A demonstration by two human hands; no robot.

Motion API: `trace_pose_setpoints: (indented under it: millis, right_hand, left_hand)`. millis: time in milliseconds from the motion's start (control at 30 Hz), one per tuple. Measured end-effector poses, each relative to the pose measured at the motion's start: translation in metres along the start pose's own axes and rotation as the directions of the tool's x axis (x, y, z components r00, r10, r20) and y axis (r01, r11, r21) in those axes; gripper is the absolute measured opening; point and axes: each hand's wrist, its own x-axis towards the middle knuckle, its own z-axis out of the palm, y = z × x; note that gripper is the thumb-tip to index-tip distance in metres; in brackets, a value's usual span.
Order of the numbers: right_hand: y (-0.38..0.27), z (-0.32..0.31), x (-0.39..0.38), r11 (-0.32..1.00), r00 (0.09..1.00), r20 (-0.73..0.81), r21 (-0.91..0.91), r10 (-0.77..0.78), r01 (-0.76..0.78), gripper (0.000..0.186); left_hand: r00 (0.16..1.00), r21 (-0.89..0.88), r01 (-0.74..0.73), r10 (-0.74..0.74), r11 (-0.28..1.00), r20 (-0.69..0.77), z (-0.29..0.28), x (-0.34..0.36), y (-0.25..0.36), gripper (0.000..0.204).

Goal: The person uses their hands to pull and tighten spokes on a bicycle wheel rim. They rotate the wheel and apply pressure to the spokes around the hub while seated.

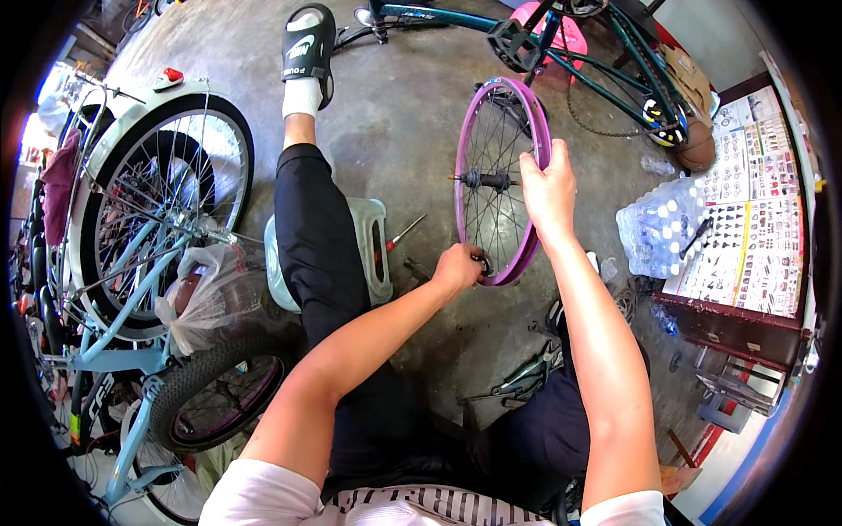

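A purple bicycle wheel rim [537, 114] with dark spokes and no tyre stands upright in front of me. Its black hub [482, 181] has a brass-coloured axle end pointing left. My right hand [551, 193] is closed round the rim's right side, thumb on top. At the rim's lower edge, my left hand [460, 268] pinches a small dark round tool [481, 262] against the spoke ends; it looks like a spoke wrench, partly hidden by the fingers. A red-handled screwdriver [399, 235] lies on the floor to the left of the wheel.
A pale blue plastic stool [375, 254] is beside my outstretched leg. Pliers [524, 375] lie between my legs. Light blue bicycle [132, 298] and loose tyre [206, 377] stand left; a dark green bicycle frame [605, 70] is ahead, bottled water [658, 223] and a poster-covered cabinet [745, 324] right.
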Motion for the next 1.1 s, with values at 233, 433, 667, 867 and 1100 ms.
trace_pose_setpoints:
  millis: [233,433,667,867,1100]
  right_hand:
    - [-0.001,0.0,0.012,1.0,0.999,0.04,0.012,-0.002,0.002,0.032]
    - [0.002,-0.009,0.023,0.996,0.995,0.048,0.004,0.085,-0.086,0.031]
    - [0.032,-0.013,0.035,0.996,0.998,0.017,0.051,0.067,-0.067,0.028]
    - [0.03,-0.019,0.033,0.988,0.991,0.08,0.1,0.106,-0.113,0.029]
    - [0.031,-0.02,0.03,0.991,0.992,0.044,0.061,0.118,-0.12,0.029]
  left_hand:
    - [0.955,0.193,-0.266,0.286,0.944,-0.081,0.007,0.005,-0.005,0.032]
    - [0.95,0.177,-0.203,0.237,0.963,-0.203,0.014,-0.008,0.002,0.033]
    - [0.896,0.177,-0.251,0.297,0.952,-0.329,0.018,-0.009,-0.002,0.025]
    - [0.943,0.081,-0.227,0.24,0.971,-0.23,0.02,0.01,-0.02,0.034]
    - [0.966,0.051,-0.18,0.186,0.982,-0.181,0.027,0.016,-0.016,0.034]
